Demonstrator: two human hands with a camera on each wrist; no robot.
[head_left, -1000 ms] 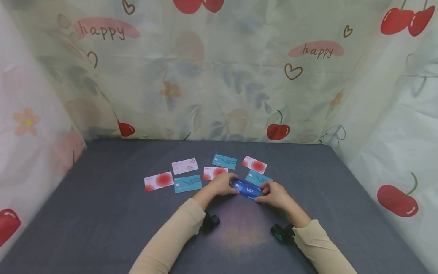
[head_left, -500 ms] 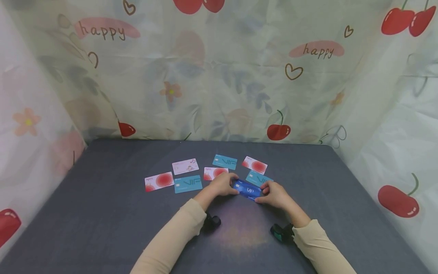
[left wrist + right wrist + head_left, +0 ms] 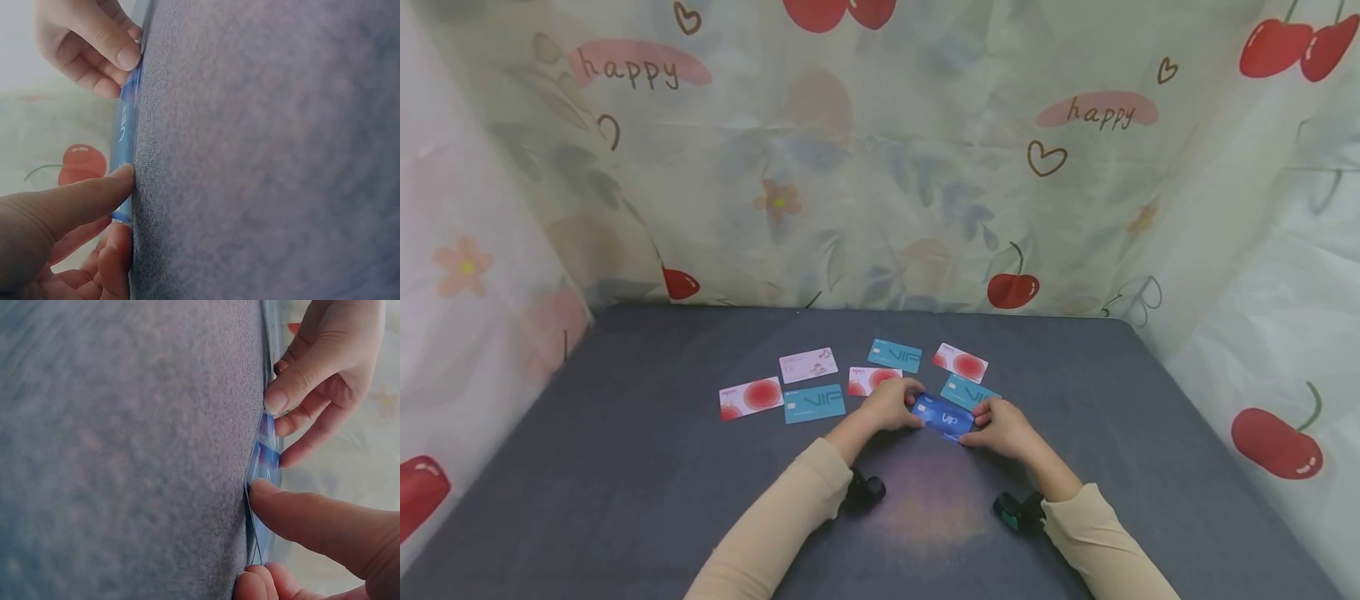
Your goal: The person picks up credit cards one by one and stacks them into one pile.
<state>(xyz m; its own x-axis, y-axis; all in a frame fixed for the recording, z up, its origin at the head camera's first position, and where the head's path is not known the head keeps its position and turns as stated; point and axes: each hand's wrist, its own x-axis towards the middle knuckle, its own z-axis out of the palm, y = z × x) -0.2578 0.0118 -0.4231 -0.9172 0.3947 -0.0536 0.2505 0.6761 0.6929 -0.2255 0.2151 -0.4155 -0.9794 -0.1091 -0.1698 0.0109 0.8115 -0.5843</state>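
Observation:
A blue VIP card (image 3: pixel 943 414) lies between the two hands at the near side of a group of cards. My left hand (image 3: pixel 889 404) pinches its left end, thumb (image 3: pixel 119 178) at the near edge and fingers at the far corner. At the other end, my right hand (image 3: pixel 1002 429) grips the card, its thumb (image 3: pixel 269 490) on the near long edge. In the right wrist view that edge stands slightly off the cloth. Right behind are a teal VIP card (image 3: pixel 961 389), partly covered by the right fingers, and a red-and-white card (image 3: pixel 865 381), overlapped by the left hand.
Further left lie a red-and-white card (image 3: pixel 751 397), a teal card (image 3: pixel 814 403) and a pale pink card (image 3: pixel 808 365). Behind the hands are another teal card (image 3: pixel 895 355) and a red-and-white card (image 3: pixel 961 362). A dark cloth (image 3: pixel 647 467) covers the table; a printed curtain (image 3: pixel 880 183) hangs behind.
The head view has shifted very slightly. Both hands keep their hold on the blue card in nearly the same place, and the other cards stay put.

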